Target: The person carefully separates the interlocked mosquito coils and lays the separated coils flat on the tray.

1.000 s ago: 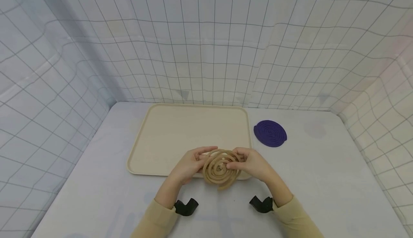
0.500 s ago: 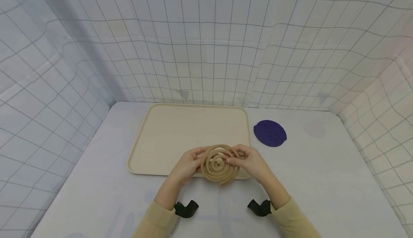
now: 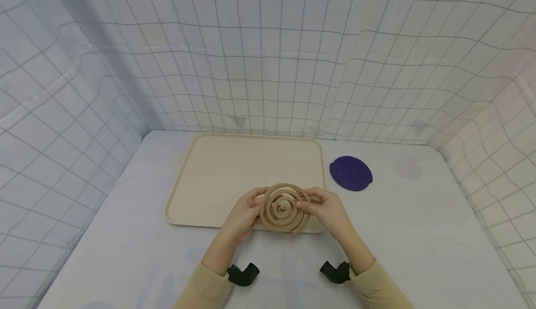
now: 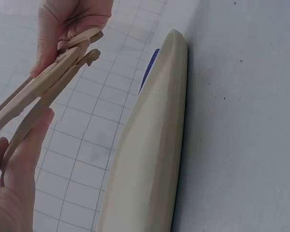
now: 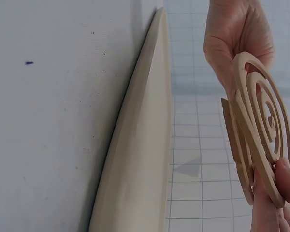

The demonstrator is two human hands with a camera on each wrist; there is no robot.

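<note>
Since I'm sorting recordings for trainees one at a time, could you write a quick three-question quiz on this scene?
1. True or false: the purple disc lies on the table, outside the tray.
2. Multiple choice: what do the left hand and right hand both hold? A) the purple disc; B) the tan spiral; C) the tray.
3. Fill in the blank: in the head view, the thumb seen in front of the tan spiral belongs to the ____ hand.

Key: 1. True; 2. B; 3. right.
</note>
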